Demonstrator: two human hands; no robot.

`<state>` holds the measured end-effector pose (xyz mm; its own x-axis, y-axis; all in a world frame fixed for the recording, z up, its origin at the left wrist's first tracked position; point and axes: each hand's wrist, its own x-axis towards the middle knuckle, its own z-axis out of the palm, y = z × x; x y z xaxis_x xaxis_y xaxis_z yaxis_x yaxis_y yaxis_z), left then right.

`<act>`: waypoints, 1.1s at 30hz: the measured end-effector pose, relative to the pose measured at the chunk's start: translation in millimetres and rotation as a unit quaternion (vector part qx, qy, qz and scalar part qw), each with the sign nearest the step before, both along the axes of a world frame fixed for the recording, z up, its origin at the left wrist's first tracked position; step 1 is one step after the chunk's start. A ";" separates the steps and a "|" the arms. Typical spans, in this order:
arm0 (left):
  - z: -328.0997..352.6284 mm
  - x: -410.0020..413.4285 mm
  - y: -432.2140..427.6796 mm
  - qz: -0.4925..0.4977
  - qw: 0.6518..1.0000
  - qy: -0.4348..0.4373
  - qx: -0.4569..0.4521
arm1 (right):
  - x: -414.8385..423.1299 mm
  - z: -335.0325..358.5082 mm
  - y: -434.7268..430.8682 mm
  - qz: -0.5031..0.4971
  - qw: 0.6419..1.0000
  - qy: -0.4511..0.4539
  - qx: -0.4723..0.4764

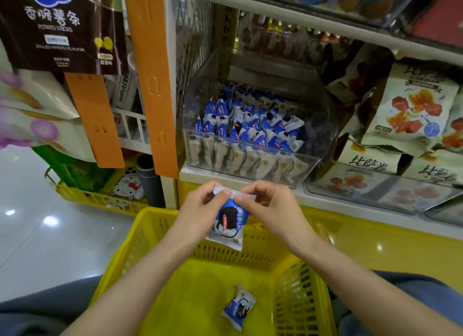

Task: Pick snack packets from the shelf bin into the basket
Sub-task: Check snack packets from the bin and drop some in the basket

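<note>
A blue and white snack packet (229,224) with a dark cookie picture hangs over the yellow basket (155,233). My left hand (200,210) and my right hand (268,208) both pinch its top seam, one at each corner. On the basket floor lies a second packet (238,308) of the same kind. Just above my hands, the clear shelf bin (253,160) holds several more blue and white packets.
Beige snack bags (413,110) fill the shelf to the right of the bin. An orange post (152,80) and hanging strip stand to the left, with brown potato-stick bags (57,27) above. A smaller yellow basket (100,198) sits on the shiny floor at left.
</note>
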<state>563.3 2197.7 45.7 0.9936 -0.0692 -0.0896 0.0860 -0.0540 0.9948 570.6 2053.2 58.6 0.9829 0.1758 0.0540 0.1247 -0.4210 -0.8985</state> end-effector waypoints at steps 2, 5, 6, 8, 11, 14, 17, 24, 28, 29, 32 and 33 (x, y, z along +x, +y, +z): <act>-1.4 0.0 -1.6 -0.001 1.000 0.004 0.004 | -3.9 -1.9 -2.5 -0.004 0.992 -0.090 -0.085; -1.0 -1.7 -4.5 -0.009 1.000 0.010 -0.004 | -9.0 -4.1 -7.2 0.013 0.960 -0.209 -0.187; 0.2 -2.6 -5.6 -0.012 1.000 0.013 -0.010 | -9.8 -4.2 -8.1 0.013 0.958 -0.218 -0.188; 2.6 -3.7 -5.8 -0.014 0.999 0.023 -0.028 | -10.5 -3.2 -8.4 -0.002 0.973 -0.186 -0.136; 3.3 -4.0 -2.8 -0.018 0.998 0.059 -0.023 | -8.2 0.3 -8.2 -0.059 0.994 -0.090 -0.017; 3.4 -3.2 -0.5 0.008 0.996 0.078 -0.038 | -3.7 5.8 -11.0 -0.110 0.987 0.012 0.116; 4.5 -1.4 3.6 0.026 0.995 0.059 -0.078 | -2.8 8.5 -14.0 -0.131 0.957 0.119 0.230; 4.8 0.3 10.3 0.112 0.992 -0.009 -0.060 | -8.7 -0.2 -8.8 -0.043 0.982 0.170 0.070; 4.5 0.1 14.5 0.095 0.992 -0.075 0.043 | -12.8 -5.2 -4.7 -0.001 0.996 0.024 -0.081; 4.7 -0.6 14.4 0.079 0.990 -0.092 0.070 | -13.6 -5.1 -3.2 0.006 0.998 0.007 -0.065; 3.8 -3.4 12.0 0.038 0.985 -0.118 0.116 | -12.8 -4.3 -0.4 0.010 0.998 -0.028 -0.050; 3.6 -4.3 11.0 0.027 0.984 -0.122 0.125 | -12.6 -3.8 -0.5 0.004 0.999 -0.036 -0.039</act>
